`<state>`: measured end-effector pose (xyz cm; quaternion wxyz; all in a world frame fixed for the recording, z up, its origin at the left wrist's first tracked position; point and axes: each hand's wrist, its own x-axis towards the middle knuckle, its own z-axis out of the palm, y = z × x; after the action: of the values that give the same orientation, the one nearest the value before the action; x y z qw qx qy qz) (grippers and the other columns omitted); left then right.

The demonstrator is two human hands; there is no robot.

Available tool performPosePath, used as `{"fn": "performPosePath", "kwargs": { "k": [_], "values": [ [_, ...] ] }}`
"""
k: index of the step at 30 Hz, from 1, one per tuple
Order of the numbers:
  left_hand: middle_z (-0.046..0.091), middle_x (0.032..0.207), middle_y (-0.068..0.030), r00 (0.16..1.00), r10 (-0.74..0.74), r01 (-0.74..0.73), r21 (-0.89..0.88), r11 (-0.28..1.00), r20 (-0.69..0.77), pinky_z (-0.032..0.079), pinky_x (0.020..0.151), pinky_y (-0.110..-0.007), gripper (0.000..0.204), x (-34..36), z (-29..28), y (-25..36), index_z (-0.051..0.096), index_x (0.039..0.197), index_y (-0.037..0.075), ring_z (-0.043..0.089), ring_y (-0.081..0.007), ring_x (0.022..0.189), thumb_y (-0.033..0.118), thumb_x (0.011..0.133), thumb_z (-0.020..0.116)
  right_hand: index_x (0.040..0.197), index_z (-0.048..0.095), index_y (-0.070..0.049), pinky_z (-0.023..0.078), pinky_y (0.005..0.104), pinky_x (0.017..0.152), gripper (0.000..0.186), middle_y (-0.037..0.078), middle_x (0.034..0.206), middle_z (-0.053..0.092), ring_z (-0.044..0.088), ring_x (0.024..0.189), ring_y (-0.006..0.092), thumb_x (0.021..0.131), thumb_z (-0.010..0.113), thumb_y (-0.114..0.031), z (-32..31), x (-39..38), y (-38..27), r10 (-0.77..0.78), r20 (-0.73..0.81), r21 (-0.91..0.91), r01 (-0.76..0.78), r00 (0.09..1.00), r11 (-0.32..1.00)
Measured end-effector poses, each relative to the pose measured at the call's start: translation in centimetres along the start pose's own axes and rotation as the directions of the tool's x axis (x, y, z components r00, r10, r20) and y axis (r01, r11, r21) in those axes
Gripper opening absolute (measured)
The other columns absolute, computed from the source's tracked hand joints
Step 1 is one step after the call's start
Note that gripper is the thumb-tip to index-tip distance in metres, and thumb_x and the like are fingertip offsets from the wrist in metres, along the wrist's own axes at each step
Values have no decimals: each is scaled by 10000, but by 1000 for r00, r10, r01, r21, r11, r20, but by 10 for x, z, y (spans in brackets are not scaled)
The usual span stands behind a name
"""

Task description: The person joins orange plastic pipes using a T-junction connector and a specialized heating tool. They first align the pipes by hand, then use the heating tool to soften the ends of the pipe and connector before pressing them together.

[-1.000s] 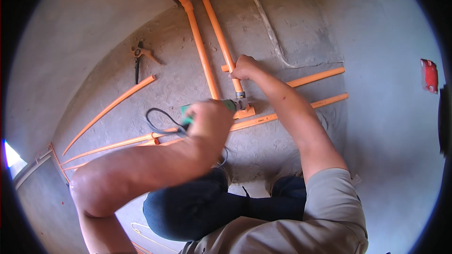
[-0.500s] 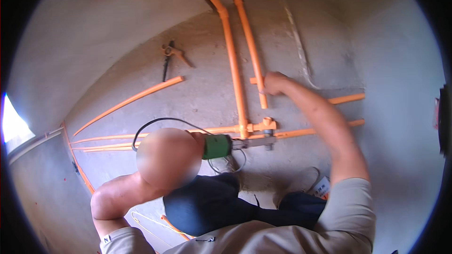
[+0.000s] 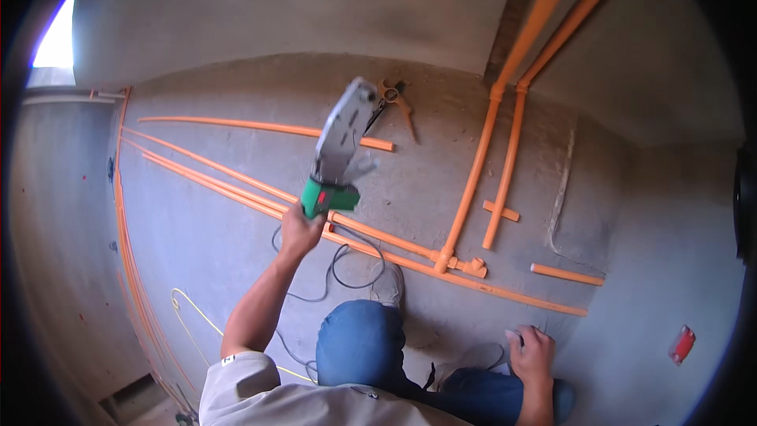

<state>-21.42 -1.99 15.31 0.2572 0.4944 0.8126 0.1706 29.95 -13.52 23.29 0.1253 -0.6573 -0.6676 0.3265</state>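
Note:
My left hand (image 3: 302, 230) is wrapped round the green handle of a plastic-pipe welding tool (image 3: 335, 146). Its long grey metal heating plate points up and away, above the orange pipes. Low on the right, over my bent knee, my right hand (image 3: 532, 353) has loosely curled fingers with a gap at the thumb; nothing shows in it. Beyond the tool's plate lies a pipe cutter (image 3: 392, 96) with orange and black handles. An orange tee fitting (image 3: 471, 267) sits on the pipe run in front of me.
Orange pipes (image 3: 394, 246) run along the floor, and two upright pipes (image 3: 477, 166) climb the wall. A loose pipe (image 3: 260, 125) lies at the left, a short pipe (image 3: 568, 274) at the right. A grey cable (image 3: 339, 272) loops near my foot. A red box (image 3: 682, 345) is on the right wall.
My left hand has lifted the welding tool away from the tee fitting, up and to the left. My right hand has left the upright pipe and dropped to my knee. The view has turned.

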Motion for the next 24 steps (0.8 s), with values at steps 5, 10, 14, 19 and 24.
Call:
{"fn": "performPosePath", "kwargs": {
  "k": [5, 10, 14, 19, 24],
  "values": [
    [634, 696, -173, 986, -104, 99, -46, 994, -129, 478, 651, -421, 361, 60, 18, -23, 637, 898, -38, 606, -271, 643, 312, 820, 681, 856, 630, -59, 521, 461, 625, 165, 144, 776, 669, 657, 703, 373, 881, 685, -213, 70, 82, -6, -203, 96, -141, 215, 975, 966],
    [672, 838, -259, 911, -6, 43, 80, 996, -413, 496, 707, -530, 403, 119, 61, -49, 641, 1025, 22, 648, -466, 816, 370, 825, 678, 887, 648, -42, 527, 457, 637, 113, 151, 802, 679, 666, 727, 371, 891, 663, -154, 137, 127, -15, -214, 32, 42, 212, 976, 976],
    [682, 878, -251, 914, 20, 2, 53, 999, -406, 501, 726, -536, 427, 165, 73, -47, 620, 1097, 38, 652, -463, 844, 381, 848, 674, 910, 667, -16, 525, 452, 665, 97, 183, 837, 689, 660, 744, 404, 896, 650, -110, 156, 111, 6, -114, 16, 97, 112, 993, 989],
    [685, 919, -251, 942, 0, 51, 141, 989, -335, 499, 744, -533, 440, 200, 96, -57, 614, 1117, 40, 650, -466, 880, 397, 867, 671, 905, 666, -6, 504, 488, 665, 138, 213, 782, 671, 647, 730, 441, 925, 628, -137, 167, 78, 47, 156, -51, 134, -148, 986, 980],
    [674, 958, -265, 921, 191, -96, 279, 955, -338, 511, 744, -525, 521, 223, 123, -91, 556, 1210, 19, 656, -461, 877, 415, 889, 661, 937, 635, 31, 480, 388, 671, 141, 199, 751, 620, 579, 655, 281, 957, 601, -104, 177, 52, 99, 394, -153, 220, -358, 906, 908]
  ]
}}
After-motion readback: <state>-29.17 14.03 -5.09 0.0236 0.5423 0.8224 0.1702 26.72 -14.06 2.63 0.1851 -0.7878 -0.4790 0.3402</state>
